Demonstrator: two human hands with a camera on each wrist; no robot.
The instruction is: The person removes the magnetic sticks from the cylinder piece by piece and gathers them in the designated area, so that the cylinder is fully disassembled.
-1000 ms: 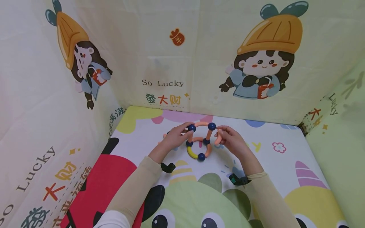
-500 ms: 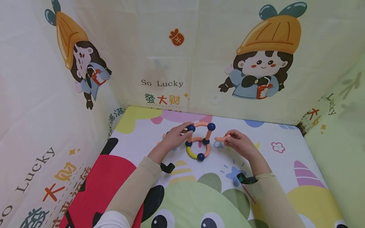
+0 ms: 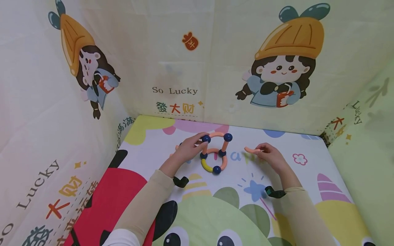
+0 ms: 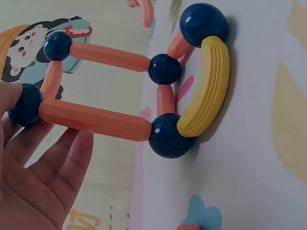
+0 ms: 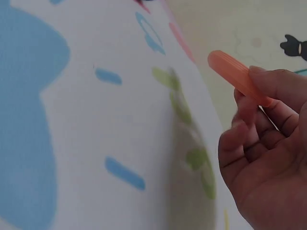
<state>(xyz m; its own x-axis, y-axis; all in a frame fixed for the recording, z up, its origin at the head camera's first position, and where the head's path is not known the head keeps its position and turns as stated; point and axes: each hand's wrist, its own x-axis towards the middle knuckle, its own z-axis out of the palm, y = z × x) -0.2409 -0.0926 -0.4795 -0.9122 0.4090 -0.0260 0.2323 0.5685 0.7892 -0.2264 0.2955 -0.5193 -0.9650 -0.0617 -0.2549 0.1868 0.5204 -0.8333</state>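
Observation:
A small frame of magnetic balls and sticks stands on the table, its base ring made of orange curved sticks, a yellow curved stick and blue balls, one being the front ball. Two upright orange sticks, including the right upright, carry a top pair of balls joined by an orange arched stick. My left hand holds the upper left blue ball between thumb and fingers. Off to the right, my right hand pinches a loose curved orange magnetic stick by one end, above the table.
Behind my left hand, partly hidden, lie more pieces, including an orange piece. The printed table cover meets the patterned cloth wall at the back; cloth also rises on both sides.
My right hand has moved away from the frame to the right, still holding the orange stick, which has turned to point left. The left hand and the frame have stayed in place.

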